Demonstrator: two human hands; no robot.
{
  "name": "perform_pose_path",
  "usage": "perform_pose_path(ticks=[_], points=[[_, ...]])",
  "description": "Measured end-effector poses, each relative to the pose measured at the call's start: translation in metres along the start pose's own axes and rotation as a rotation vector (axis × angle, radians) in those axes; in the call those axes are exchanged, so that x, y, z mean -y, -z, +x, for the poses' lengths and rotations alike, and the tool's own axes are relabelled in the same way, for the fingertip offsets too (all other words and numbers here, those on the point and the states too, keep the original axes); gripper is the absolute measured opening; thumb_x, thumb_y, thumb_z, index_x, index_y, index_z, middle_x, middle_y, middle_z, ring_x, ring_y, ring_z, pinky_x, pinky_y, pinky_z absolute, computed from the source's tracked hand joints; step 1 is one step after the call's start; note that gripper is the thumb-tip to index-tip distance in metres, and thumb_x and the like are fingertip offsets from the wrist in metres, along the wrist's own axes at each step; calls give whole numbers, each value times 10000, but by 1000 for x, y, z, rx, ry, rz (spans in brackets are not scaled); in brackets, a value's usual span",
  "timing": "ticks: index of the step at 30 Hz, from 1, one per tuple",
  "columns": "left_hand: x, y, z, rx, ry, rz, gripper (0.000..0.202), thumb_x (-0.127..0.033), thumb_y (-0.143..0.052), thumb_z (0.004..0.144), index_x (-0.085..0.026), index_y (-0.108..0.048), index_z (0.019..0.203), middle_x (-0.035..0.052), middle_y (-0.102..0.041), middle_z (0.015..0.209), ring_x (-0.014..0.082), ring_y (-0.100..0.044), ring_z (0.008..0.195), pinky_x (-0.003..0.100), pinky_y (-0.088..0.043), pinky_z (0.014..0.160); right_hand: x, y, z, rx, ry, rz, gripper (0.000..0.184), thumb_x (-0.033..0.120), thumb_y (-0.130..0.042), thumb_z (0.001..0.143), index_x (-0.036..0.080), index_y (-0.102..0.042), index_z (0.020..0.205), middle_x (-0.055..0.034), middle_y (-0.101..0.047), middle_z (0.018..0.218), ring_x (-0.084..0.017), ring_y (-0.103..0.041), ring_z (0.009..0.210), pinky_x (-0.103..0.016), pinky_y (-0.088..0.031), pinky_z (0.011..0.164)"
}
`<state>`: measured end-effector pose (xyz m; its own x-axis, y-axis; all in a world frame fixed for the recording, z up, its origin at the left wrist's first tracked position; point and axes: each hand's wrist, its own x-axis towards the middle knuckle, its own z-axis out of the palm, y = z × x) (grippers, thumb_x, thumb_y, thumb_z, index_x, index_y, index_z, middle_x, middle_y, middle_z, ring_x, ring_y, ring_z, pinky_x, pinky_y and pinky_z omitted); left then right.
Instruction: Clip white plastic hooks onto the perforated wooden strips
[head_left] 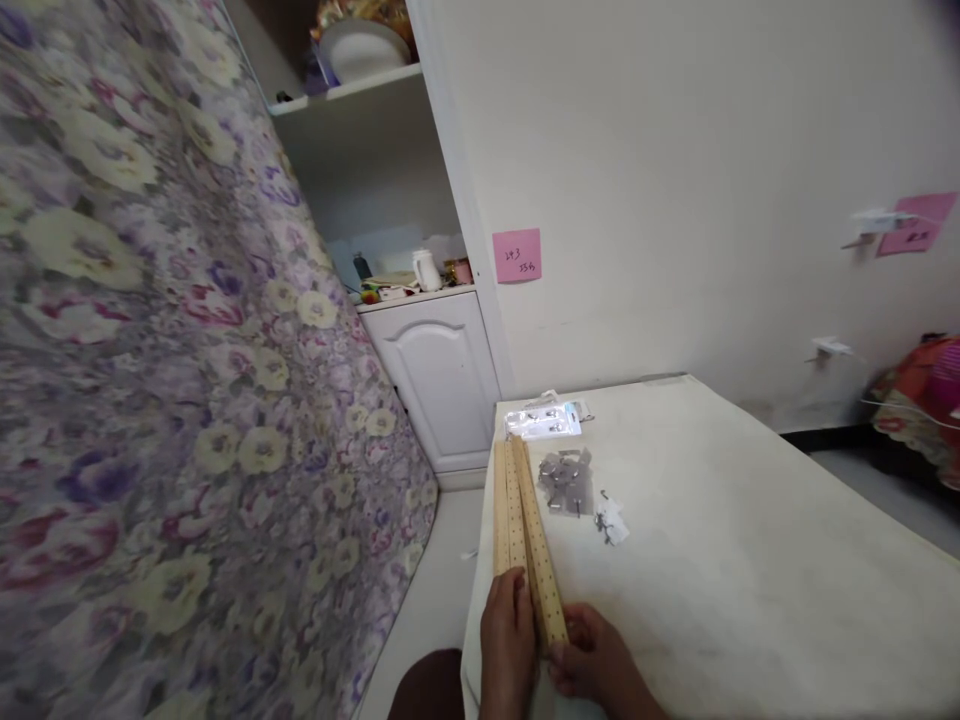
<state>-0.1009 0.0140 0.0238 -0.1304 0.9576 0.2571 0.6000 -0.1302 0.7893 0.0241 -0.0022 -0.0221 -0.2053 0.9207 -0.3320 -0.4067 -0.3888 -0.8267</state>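
Observation:
Several long pale wooden strips (521,520) with rows of small holes lie together near the left edge of a white table (720,530). My left hand (506,640) is closed over their near end from the left. My right hand (592,660) grips the near end of the rightmost strip from the right, fingers curled. Just beyond the strips lie a clear bag of small metal screws (566,482) and a blister pack of fittings (544,420). A few loose small parts (611,520) sit to the right of the strips.
A bed with a purple flowered cover (187,380) fills the left side. A white cabinet (439,375) with cluttered shelves stands behind. Pink notes (516,255) hang on the wall. A narrow floor gap separates bed and table.

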Motion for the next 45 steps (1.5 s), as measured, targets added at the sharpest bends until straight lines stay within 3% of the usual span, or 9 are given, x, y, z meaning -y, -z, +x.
perform_pose_path(ticks=[7, 18, 25, 45], points=[[1, 3, -5, 7, 7, -28, 287, -333, -394, 881, -194, -600, 1025, 87, -660, 1014, 218, -619, 942, 346, -484, 849, 4, -1, -8, -14, 81, -193, 584, 363, -718, 570, 172, -504, 1079, 111, -475, 561, -124, -567, 422, -247, -465, 415], [-2, 0, -10, -59, 13, -15, 259, -271, -409, 856, -197, -609, 1003, 65, -667, 963, 197, -626, 894, 312, -483, 806, 5, -2, -15, 30, 128, -361, 488, 330, -596, 683, 165, -466, 1124, 99, -462, 615, -115, -568, 406, -225, -451, 364], [-5, 3, -11, -49, 29, -12, 253, -265, -417, 851, -198, -611, 1000, 63, -672, 947, 198, -635, 886, 316, -493, 802, 4, -6, -18, 35, 128, -391, 493, 314, -565, 712, 174, -442, 1169, 99, -454, 628, -78, -513, 341, -178, -379, 294], [-10, 4, -6, -22, 36, -10, 283, -349, -455, 844, -188, -624, 1004, 65, -679, 923, 197, -642, 814, 316, -510, 748, 16, -8, -22, 75, 79, -394, 630, 285, -552, 668, 150, -358, 1252, 91, -495, 651, -84, -521, 344, -186, -389, 303]])
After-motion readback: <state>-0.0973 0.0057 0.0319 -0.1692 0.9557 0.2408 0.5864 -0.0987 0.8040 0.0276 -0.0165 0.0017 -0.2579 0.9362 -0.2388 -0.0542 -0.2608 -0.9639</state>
